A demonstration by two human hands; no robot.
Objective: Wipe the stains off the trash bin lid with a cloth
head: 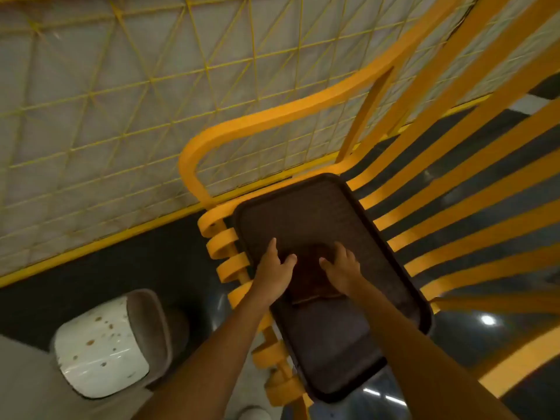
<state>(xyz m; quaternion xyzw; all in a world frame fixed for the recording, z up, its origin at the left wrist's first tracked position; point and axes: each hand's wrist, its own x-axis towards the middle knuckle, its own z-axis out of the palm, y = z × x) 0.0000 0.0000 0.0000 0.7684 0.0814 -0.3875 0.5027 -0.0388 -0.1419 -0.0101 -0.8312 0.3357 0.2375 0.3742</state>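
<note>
A white trash bin lid (100, 344) with brown stains sits at the lower left, on a grey-brown bin (153, 325) standing on the floor. A dark brown cloth (309, 278) lies folded in a dark tray (327, 207) on a yellow bench. My left hand (274, 268) rests on the tray at the cloth's left edge, fingers spread. At the cloth's right edge is my right hand (341, 269), fingers apart and touching the cloth. Neither hand has closed on it.
The yellow slatted bench (460, 207) runs from centre to right, its curved armrest (242, 128) behind the tray. A yellow wire mesh fence (121, 101) fills the upper left. The floor (121, 268) is dark and glossy.
</note>
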